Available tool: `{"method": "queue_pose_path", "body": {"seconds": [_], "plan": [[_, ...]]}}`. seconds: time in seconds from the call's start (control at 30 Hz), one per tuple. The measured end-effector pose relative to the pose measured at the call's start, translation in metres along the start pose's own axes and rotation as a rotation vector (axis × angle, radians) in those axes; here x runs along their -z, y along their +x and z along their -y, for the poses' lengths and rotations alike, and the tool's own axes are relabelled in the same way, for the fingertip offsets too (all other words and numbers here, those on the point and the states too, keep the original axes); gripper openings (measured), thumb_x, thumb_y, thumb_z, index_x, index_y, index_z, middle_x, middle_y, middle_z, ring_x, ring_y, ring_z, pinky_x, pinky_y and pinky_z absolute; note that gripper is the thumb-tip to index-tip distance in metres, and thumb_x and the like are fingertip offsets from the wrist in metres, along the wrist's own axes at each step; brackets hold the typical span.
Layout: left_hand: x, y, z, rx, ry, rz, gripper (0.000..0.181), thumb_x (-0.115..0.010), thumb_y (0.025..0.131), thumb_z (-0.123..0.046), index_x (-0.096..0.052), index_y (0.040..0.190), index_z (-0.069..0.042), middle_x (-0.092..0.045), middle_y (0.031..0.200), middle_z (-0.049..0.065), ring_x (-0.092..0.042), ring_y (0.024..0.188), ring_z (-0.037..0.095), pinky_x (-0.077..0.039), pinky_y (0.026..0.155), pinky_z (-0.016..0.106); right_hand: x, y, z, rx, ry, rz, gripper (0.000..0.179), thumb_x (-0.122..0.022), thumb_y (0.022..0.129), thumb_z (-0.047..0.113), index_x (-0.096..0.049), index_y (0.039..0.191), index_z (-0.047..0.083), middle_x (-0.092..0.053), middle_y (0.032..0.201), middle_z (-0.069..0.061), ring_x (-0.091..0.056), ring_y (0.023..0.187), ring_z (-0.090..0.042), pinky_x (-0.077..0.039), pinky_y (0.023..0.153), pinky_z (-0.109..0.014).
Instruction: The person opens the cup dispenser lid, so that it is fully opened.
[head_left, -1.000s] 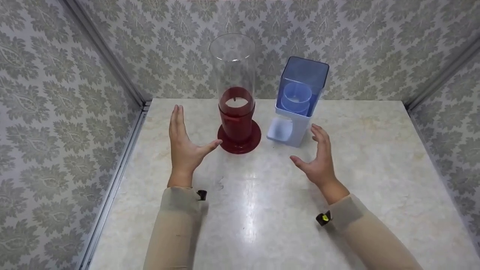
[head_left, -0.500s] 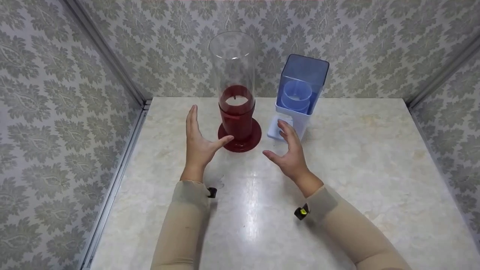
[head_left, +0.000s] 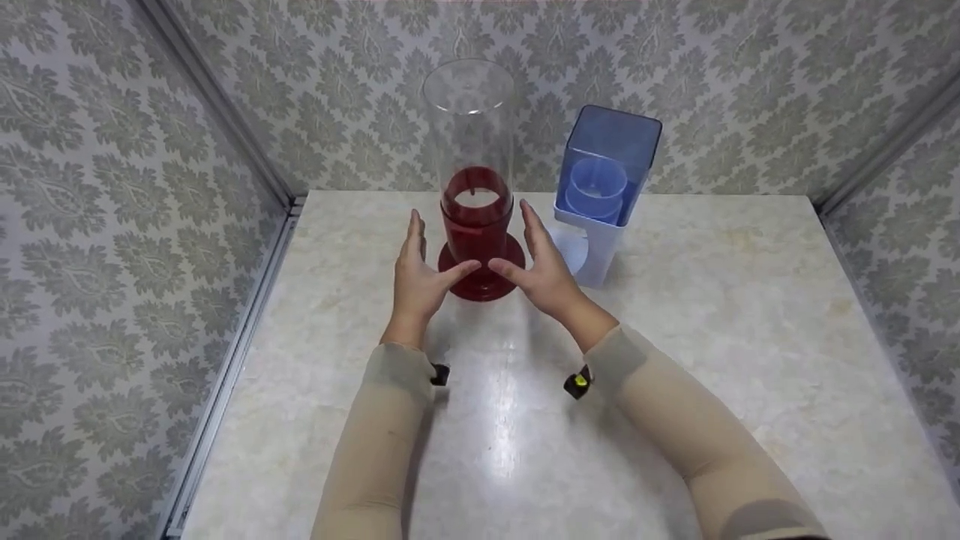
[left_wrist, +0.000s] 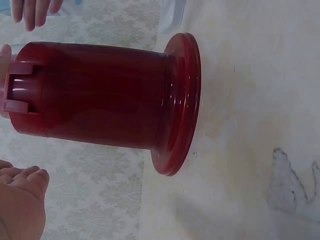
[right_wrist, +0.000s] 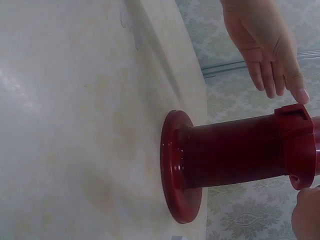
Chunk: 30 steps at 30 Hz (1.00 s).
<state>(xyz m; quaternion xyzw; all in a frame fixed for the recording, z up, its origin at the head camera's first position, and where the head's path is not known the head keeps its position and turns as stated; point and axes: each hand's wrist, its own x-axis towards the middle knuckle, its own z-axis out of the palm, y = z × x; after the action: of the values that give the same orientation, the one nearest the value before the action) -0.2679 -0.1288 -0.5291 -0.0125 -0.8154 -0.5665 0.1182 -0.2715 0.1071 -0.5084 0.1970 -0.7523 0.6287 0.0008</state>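
A clear, open-topped cylinder [head_left: 469,139] stands upright in a red base [head_left: 478,240] with a round, flared foot. My left hand [head_left: 418,289] is at the left of this base and my right hand [head_left: 551,281] at its right, palms facing each other. Both hands have extended fingers, and their thumbs overlap the front of the base in the head view. In the left wrist view the red base [left_wrist: 105,92] has a bracket-like clip near its top. From the right wrist, the left thumb appears right at the upper collar of the base [right_wrist: 230,155].
Just right of the red base is a dispenser-like white stand [head_left: 604,251] with a translucent blue square cover [head_left: 611,139] and a round blue cup shape [head_left: 596,191] inside. They stand toward the back of a marbled table [head_left: 720,315], before a patterned wall [head_left: 360,90].
Both hands have moved in toward the red base. The right hand came left from beside the white stand, and the left hand shifted right. The cylinder and stand stay put.
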Motion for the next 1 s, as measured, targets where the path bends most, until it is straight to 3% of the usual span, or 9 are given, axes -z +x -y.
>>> {"method": "queue_pose_path", "body": {"seconds": [0.1, 0.23, 0.33, 0.5, 0.67, 0.87, 1.0], "plan": [[-0.005, 0.006, -0.001, 0.012, -0.033, 0.018, 0.128, -0.102, 0.086, -0.033, -0.019, 0.182, -0.015, -0.023, 0.190, 0.009, -0.029, 0.176, 0.026, -0.037, 0.140, 0.041, -0.001, 0.018, 0.009, -0.018, 0.056, -0.005, 0.133, -0.081, 0.093, 0.067, -0.003, 0.182, 0.006, -0.003, 0.193, -0.015, -0.004, 0.181, -0.027, -0.015, 0.147, -0.043], [-0.011, 0.014, -0.003, -0.002, -0.065, 0.029, 0.116, -0.099, 0.090, -0.027, -0.028, 0.180, -0.015, -0.029, 0.188, 0.008, -0.035, 0.174, 0.027, -0.043, 0.136, 0.040, 0.001, 0.038, 0.021, -0.007, 0.092, -0.028, 0.104, -0.072, 0.111, 0.033, -0.001, 0.181, 0.004, -0.003, 0.193, -0.016, -0.004, 0.181, -0.027, -0.013, 0.147, -0.040], [-0.015, 0.020, -0.005, -0.036, -0.102, 0.017, 0.108, -0.098, 0.091, -0.022, -0.034, 0.178, -0.011, -0.036, 0.185, 0.011, -0.040, 0.171, 0.031, -0.047, 0.134, 0.045, 0.005, 0.048, 0.026, 0.000, 0.086, -0.028, 0.091, -0.065, 0.116, 0.019, -0.003, 0.181, 0.004, -0.006, 0.193, -0.013, -0.006, 0.180, -0.026, -0.014, 0.147, -0.038], [-0.021, 0.025, -0.010, -0.085, -0.127, -0.042, 0.101, -0.098, 0.090, -0.027, -0.043, 0.172, -0.004, -0.049, 0.177, 0.018, -0.050, 0.164, 0.035, -0.053, 0.127, 0.055, 0.009, 0.057, 0.024, 0.009, 0.031, -0.012, 0.083, -0.061, 0.117, 0.015, -0.010, 0.181, 0.004, -0.013, 0.192, -0.014, -0.015, 0.179, -0.026, -0.022, 0.145, -0.037], [-0.023, 0.023, -0.013, -0.066, -0.079, -0.098, 0.101, -0.101, 0.087, -0.033, -0.049, 0.170, -0.006, -0.057, 0.171, 0.016, -0.059, 0.158, 0.030, -0.056, 0.125, 0.043, 0.007, 0.057, 0.019, 0.024, -0.025, -0.033, 0.079, -0.062, 0.116, 0.013, -0.016, 0.180, 0.005, -0.022, 0.189, -0.015, -0.025, 0.176, -0.027, -0.030, 0.142, -0.037], [-0.021, 0.019, -0.015, -0.048, -0.080, -0.083, 0.097, -0.100, 0.089, -0.026, -0.049, 0.169, -0.005, -0.061, 0.168, 0.016, -0.063, 0.154, 0.029, -0.058, 0.122, 0.041, 0.004, 0.055, 0.012, 0.016, -0.050, -0.068, 0.078, -0.065, 0.115, 0.013, -0.022, 0.179, 0.006, -0.031, 0.186, -0.014, -0.033, 0.174, -0.025, -0.034, 0.140, -0.035], [-0.019, 0.015, -0.014, -0.070, -0.017, -0.069, 0.095, -0.098, 0.090, -0.028, -0.050, 0.168, -0.004, -0.063, 0.165, 0.016, -0.066, 0.150, 0.030, -0.061, 0.118, 0.041, 0.002, 0.050, 0.009, 0.007, -0.039, -0.085, 0.077, -0.067, 0.114, 0.014, -0.026, 0.179, 0.007, -0.033, 0.186, -0.013, -0.036, 0.172, -0.025, -0.036, 0.139, -0.036]]}}
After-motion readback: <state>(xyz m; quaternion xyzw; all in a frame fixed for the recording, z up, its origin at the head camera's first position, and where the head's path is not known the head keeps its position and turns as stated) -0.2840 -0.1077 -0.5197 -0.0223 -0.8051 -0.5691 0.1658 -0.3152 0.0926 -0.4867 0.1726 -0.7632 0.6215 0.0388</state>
